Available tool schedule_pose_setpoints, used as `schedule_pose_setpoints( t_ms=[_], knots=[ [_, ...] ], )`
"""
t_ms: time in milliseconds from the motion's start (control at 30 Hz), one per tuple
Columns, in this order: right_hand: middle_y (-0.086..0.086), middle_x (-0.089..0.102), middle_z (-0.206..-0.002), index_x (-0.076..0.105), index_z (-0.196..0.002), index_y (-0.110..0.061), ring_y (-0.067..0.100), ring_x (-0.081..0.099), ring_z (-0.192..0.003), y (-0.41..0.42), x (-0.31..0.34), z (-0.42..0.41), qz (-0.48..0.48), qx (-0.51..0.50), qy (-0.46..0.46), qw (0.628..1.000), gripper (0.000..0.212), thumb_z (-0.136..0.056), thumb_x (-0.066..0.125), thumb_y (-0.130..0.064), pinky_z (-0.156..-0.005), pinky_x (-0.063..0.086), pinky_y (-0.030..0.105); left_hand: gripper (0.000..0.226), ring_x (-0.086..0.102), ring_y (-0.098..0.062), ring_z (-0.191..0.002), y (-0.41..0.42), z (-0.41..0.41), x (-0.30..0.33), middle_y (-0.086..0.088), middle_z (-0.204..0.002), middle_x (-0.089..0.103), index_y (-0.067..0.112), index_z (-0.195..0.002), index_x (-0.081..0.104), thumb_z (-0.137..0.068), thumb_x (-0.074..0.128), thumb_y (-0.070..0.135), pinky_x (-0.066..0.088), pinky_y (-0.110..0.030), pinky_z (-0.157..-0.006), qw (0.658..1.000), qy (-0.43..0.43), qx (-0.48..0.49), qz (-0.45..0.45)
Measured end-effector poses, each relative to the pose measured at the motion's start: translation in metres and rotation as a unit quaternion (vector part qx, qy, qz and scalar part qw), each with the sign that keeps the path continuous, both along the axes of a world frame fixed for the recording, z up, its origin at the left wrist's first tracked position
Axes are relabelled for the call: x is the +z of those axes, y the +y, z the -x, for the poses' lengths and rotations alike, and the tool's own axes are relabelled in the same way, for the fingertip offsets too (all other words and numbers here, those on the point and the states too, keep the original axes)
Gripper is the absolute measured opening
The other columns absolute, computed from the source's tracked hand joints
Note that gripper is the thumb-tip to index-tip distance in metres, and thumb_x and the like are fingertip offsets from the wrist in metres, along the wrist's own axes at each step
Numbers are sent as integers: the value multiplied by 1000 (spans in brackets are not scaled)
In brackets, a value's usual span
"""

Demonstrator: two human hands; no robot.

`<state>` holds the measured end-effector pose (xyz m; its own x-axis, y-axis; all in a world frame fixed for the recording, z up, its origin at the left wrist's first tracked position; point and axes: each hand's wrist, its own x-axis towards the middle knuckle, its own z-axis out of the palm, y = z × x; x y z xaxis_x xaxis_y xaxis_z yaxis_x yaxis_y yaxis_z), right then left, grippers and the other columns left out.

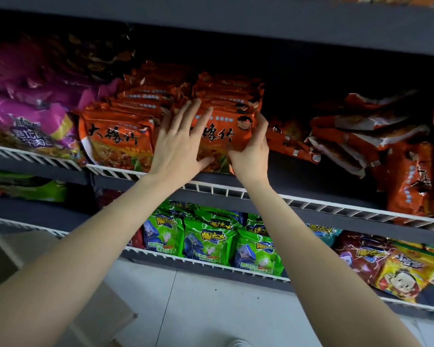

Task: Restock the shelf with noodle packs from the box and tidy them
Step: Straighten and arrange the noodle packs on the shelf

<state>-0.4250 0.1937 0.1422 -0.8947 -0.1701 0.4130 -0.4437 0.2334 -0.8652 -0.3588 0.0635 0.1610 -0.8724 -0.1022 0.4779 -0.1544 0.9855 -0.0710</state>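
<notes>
front orange stack (223, 136): pretty much in
left hand (179, 144): fingers spread flat on it
right hand (252, 149): fingers curled round its edge
heap right of stack (348, 136): still messy

orange noodle pack (118, 139) reads 大骨汁, green packs (208, 244) 魔法士

purple snack bags (28, 118): upper tier, far left
green cartoon packets (208, 242): lower tier, upright row
yellow cartoon bag (401, 274): lower right
floor (211, 309): pale tiles

Dark shelf (311, 171) with white wire rail carries orange noodle packs (118, 136).
</notes>
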Motion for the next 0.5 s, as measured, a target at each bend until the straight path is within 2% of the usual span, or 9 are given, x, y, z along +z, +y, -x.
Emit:
schedule_pose_setpoints(
  t_ms=[67, 200, 300, 400, 433, 500],
  knots=[
    [10, 50, -134, 25, -144, -15, 28, 51, -118, -3, -1, 5, -12, 16, -17, 1000, 82, -77, 71, -4, -90, 46, 33, 103, 13, -27, -144, -4, 3, -3, -11, -157, 13, 15, -151, 11, -75, 71, 50, 13, -48, -115, 1000, 3, 7, 15],
    [8, 51, -134, 24, -145, -21, 27, 54, -118, 4, 1, 10, -33, 56, -38, 997, 87, -76, 76, -13, -95, 49, 43, 106, 8, -28, -145, -2, 6, -2, -13, -158, 8, 14, -151, 6, -75, 75, 43, 6, -49, -116, 999, -16, 30, 17],
    [5, 51, -135, 29, -144, -21, 23, 53, -118, 25, 1, 5, -47, 74, -49, 995, 83, -76, 77, -21, -97, 48, 41, 104, 11, -32, -144, 8, 6, -2, -17, -156, 13, 10, -150, 13, -73, 77, 37, 8, -47, -115, 999, -4, 37, 21],
    [2, 49, -137, 38, -140, -16, 18, 48, -122, 51, 6, -3, -106, 66, -22, 992, 68, -82, 72, -25, -96, 41, 26, 94, 15, -31, -143, 15, 2, 0, -17, -155, 18, 7, -148, 20, -75, 75, 31, 16, -43, -114, 999, 25, 35, -2],
    [2, 49, -137, 40, -139, -16, 19, 46, -125, 61, 7, -5, -132, 58, -7, 989, 63, -84, 69, -25, -97, 38, 25, 88, 16, -30, -143, 17, -1, 2, -16, -155, 19, 6, -147, 23, -79, 72, 30, 20, -42, -114, 999, 35, 33, -12],
    [1, 51, -136, 44, -137, -18, 23, 41, -129, 79, 10, -6, -180, 48, 17, 982, 55, -87, 65, -25, -104, 36, 32, 73, 18, -29, -143, 22, -7, 6, -15, -154, 23, 3, -144, 29, -85, 63, 29, 21, -41, -113, 997, 61, 28, -27]
  ],
)
